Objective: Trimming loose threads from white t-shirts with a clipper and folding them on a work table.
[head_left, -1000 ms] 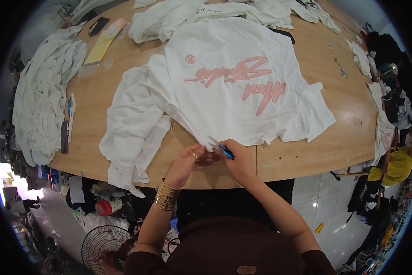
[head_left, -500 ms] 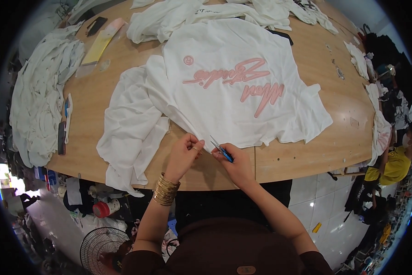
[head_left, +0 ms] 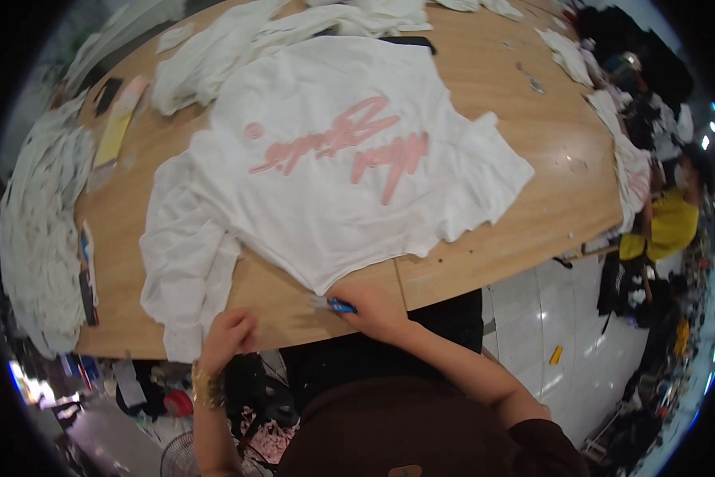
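Since half a second ago, the left hand [head_left: 232, 332] has been moving away from the shirt's corner, and it is now hanging near the front edge of the table [head_left: 548, 175]. Its fingers are curling in, but they are looking blurry, so I cannot tell if they are holding something small. Gold bangles [head_left: 208, 387] are circling that wrist. The right hand [head_left: 369, 312] is closing its fingers around small blue scissors [head_left: 340, 305], and the blurry tip is pointing left. That hand is staying just beside the shirt's near corner; I cannot tell if they are touching. The white shirt [head_left: 318, 230] is lying flat in the middle of the table, and its pink letters [head_left: 381, 151] are showing on top. Bunched white cloth [head_left: 186, 246] is lying at its left side. Farther left, a white cloth heap [head_left: 43, 230] is sitting.
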### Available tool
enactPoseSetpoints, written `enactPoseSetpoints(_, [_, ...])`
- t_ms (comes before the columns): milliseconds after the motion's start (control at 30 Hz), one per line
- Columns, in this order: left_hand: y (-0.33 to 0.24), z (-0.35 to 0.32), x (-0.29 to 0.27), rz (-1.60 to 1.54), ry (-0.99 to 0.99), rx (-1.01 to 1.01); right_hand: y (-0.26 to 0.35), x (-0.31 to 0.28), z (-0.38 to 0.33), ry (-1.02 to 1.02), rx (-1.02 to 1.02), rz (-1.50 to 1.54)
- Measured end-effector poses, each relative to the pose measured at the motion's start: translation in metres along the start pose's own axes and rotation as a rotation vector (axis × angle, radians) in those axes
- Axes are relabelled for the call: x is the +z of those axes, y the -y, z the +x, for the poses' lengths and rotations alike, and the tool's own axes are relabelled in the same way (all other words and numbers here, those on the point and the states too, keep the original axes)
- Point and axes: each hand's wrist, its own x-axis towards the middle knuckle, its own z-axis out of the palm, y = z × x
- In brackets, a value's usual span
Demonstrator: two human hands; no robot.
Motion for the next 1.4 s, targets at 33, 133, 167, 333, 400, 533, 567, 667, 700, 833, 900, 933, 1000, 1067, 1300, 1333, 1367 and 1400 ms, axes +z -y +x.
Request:
enactPoseSetpoints(33, [0.007, -0.006, -0.010, -0.027, -0.052, -0.011, 0.003, -0.011, -0.007, 0.080, 0.014, -0.019])
enactPoseSetpoints(133, [0.005, -0.021, -0.011, 0.067, -0.278, 0.110, -0.027, -0.061, -0.038, -0.155, 0.130, -0.051])
enactPoseSetpoints(167, [-0.001, -0.024, -0.010, 0.178, -0.466, 0.251, -0.057, -0.080, -0.052, -0.295, 0.223, -0.086])
enactPoseSetpoints(333, [-0.017, -0.014, 0.008, 0.673, -0.605, 0.551, -0.141, -0.204, -0.096, -0.947, 0.648, -0.346])
enactPoseSetpoints(400, [-0.033, 0.004, 0.025, 0.761, -0.519, 0.611, -0.194, -0.238, -0.110, -0.968, 0.677, -0.496])
enactPoseSetpoints(533, [-0.056, 0.036, 0.049, 0.924, -0.466, 0.710, -0.232, -0.263, -0.101, -0.905, 0.664, -0.977])
enactPoseSetpoints(567, [-0.057, 0.040, 0.047, 0.942, -0.456, 0.689, -0.217, -0.255, -0.086, -0.903, 0.552, -0.951])
enactPoseSetpoints(667, [-0.057, 0.051, 0.040, 1.018, -0.447, 0.672, -0.143, -0.219, -0.046, -0.537, 0.079, -0.662])
enactPoseSetpoints(700, [-0.058, 0.056, 0.039, 1.067, -0.417, 0.692, -0.133, -0.202, -0.042, -0.429, -0.064, -0.697])
enactPoseSetpoints(833, [-0.089, 0.106, -0.019, 0.849, -0.478, 0.791, -0.138, -0.221, 0.010, -0.169, -0.027, -0.954])
enactPoseSetpoints(900, [-0.163, 0.111, -0.047, 0.615, -0.669, 0.851, -0.108, -0.270, 0.065, -0.736, -0.039, -0.508])
enactPoseSetpoints(933, [-0.190, 0.119, -0.104, 0.388, -0.611, 0.882, -0.064, -0.286, 0.096, -0.802, -0.067, -0.355])
enactPoseSetpoints(1000, [-0.283, 0.109, -0.133, 0.155, -0.786, 0.953, -0.009, -0.343, 0.143, -0.951, -0.178, -0.303])
enactPoseSetpoints(1067, [-0.356, 0.060, -0.183, 0.186, -1.026, 0.894, 0.069, -0.385, 0.179, -1.129, -0.290, -0.346])
enactPoseSetpoints(1300, [-0.475, -0.119, -0.213, 0.257, -1.065, 1.322, 0.250, -0.531, 0.137, -0.992, -0.803, -0.181])
enactPoseSetpoints(1333, [-0.464, -0.144, -0.217, 0.257, -1.100, 1.314, 0.303, -0.454, 0.117, -0.495, -0.687, 0.005])
enactPoseSetpoints(1367, [-0.466, -0.161, -0.202, 0.271, -0.925, 1.289, 0.311, -0.466, 0.098, -0.522, -0.693, -0.018])
enactPoseSetpoints(1400, [-0.463, -0.172, -0.194, 0.291, -0.763, 1.249, 0.313, -0.483, 0.083, -0.460, -0.564, -0.183])
